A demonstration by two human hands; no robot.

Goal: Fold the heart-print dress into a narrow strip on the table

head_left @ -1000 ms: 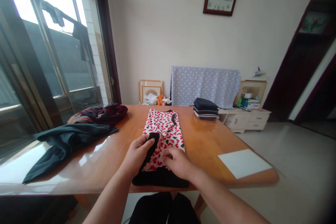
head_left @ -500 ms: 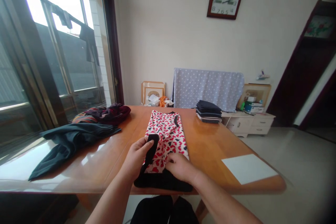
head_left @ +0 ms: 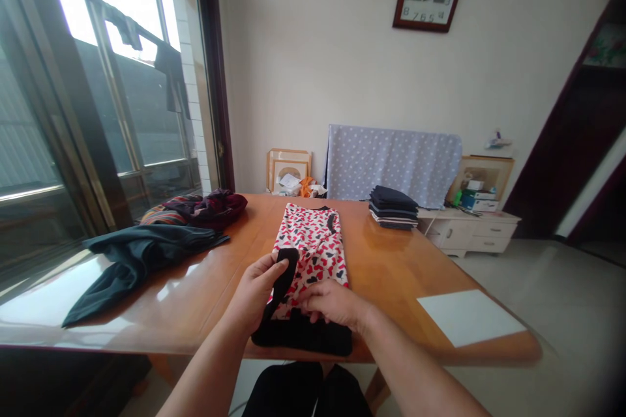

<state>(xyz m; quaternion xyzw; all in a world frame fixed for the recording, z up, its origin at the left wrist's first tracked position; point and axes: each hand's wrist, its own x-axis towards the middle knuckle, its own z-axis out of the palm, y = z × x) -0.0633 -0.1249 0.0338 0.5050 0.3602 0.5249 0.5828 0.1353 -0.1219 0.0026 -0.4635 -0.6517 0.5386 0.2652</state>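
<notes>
Red-heart-print white garment [head_left: 313, 251] is laid lengthwise ahead of both hands; black fabric strip [head_left: 282, 279] is pinched by left hand [head_left: 254, 293], right hand [head_left: 332, 303] pressed on print.

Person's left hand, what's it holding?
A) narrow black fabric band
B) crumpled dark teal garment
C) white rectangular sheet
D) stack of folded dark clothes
A. The left hand closes on the narrow black fabric band, which lies over the red-and-white heart-print cloth.
</notes>
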